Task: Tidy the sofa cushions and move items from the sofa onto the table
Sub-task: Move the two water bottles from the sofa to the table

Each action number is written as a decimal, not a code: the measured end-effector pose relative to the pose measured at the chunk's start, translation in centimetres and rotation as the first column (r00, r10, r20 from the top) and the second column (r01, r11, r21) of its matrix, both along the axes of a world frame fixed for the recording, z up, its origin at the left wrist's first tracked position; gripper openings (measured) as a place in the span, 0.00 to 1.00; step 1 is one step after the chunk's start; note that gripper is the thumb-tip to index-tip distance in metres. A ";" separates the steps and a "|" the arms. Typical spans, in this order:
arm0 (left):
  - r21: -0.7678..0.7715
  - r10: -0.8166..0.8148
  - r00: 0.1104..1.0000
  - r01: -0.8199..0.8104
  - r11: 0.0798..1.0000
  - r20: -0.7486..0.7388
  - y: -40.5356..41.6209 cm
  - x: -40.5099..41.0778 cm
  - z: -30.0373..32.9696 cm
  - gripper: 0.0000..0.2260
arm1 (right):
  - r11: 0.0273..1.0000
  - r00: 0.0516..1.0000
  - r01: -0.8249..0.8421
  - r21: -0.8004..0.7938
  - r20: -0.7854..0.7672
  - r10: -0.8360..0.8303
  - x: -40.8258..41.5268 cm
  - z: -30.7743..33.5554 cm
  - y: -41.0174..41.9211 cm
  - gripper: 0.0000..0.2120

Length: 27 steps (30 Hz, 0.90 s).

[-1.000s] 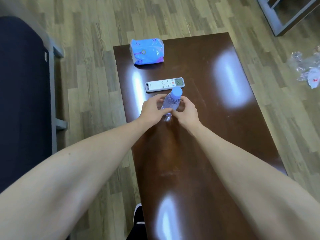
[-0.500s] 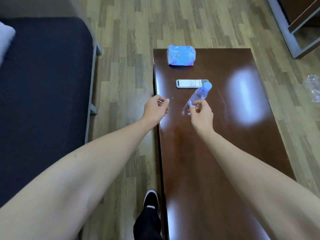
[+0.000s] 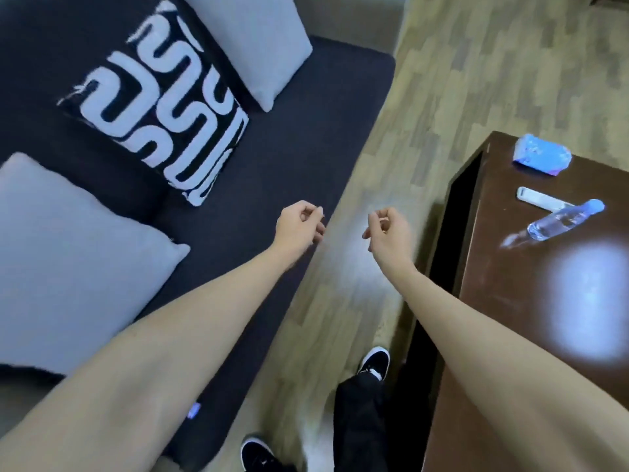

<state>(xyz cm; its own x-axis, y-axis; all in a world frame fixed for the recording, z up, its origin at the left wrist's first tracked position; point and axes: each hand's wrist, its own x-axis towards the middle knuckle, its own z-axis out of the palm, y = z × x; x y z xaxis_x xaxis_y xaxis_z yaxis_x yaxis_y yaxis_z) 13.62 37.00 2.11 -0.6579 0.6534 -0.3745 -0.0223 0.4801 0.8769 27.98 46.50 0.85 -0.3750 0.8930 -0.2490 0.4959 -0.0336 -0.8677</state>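
A dark sofa (image 3: 292,158) fills the left. On it lie a black cushion with a white maze pattern (image 3: 160,110), a grey cushion (image 3: 252,39) behind it and another grey cushion (image 3: 68,260) nearer me. On the dark brown table (image 3: 510,301) at the right stand a clear water bottle with a blue cap (image 3: 561,221), a white remote (image 3: 541,201) and a blue tissue pack (image 3: 543,158). My left hand (image 3: 299,224) hovers over the sofa's front edge, fingers loosely curled, holding nothing. My right hand (image 3: 388,229) hangs over the floor between sofa and table, also curled and empty.
Wood-plank floor (image 3: 442,80) runs between sofa and table. My black-trousered leg and black shoes (image 3: 374,364) stand in that gap. A small bluish thing (image 3: 194,410) shows on the sofa seat under my left forearm; I cannot tell what it is.
My right hand let go of the bottle, which now stands on the table. Both hands pulled back from the table and my view swung left toward the sofa and its cushions.
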 end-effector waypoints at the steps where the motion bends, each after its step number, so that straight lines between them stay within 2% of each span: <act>1: -0.001 0.035 0.999 -0.035 0.999 -0.006 -3.1 -1.4 0.6 0.08 | 0.999 0.999 -0.046 0.001 0.013 0.046 -1.7 0.5 -2.6 0.10; 8: -0.096 0.235 0.972 -0.237 0.967 -0.030 -20.2 -7.0 0.9 0.04 | 0.953 0.952 -0.302 -0.013 0.042 0.302 -8.9 1.7 -15.7 0.10; 16: -0.166 0.498 0.867 -0.494 0.853 -0.018 -33.1 -9.0 -2.6 0.05 | 0.814 0.808 -0.568 -0.122 0.104 0.580 -15.0 -0.8 -26.8 0.07; 21: -0.280 0.636 0.771 -0.618 0.735 -0.032 -38.6 -8.0 -6.7 0.07 | 0.677 0.660 -0.716 -0.169 0.153 0.736 -16.0 -5.5 -32.4 0.05; 24: -0.356 0.675 0.734 -0.652 0.670 -0.074 -41.9 -7.0 -10.7 0.03 | 0.544 0.506 -0.814 -0.203 0.210 0.836 -16.0 -9.6 -35.7 0.06; 27: -0.404 0.721 0.690 -0.679 0.613 -0.065 -43.0 -6.4 -13.7 0.05 | 0.470 0.413 -0.853 -0.226 0.258 0.874 -16.0 -12.1 -37.0 0.08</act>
<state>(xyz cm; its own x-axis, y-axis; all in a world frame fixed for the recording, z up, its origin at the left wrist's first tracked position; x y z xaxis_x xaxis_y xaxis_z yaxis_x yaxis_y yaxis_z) 7.19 -5.98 -11.58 -0.8032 -0.1944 -0.5631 -0.5618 0.5613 0.6077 11.96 9.49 -11.26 -0.8374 0.1233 -0.5324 0.5098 0.5275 -0.6796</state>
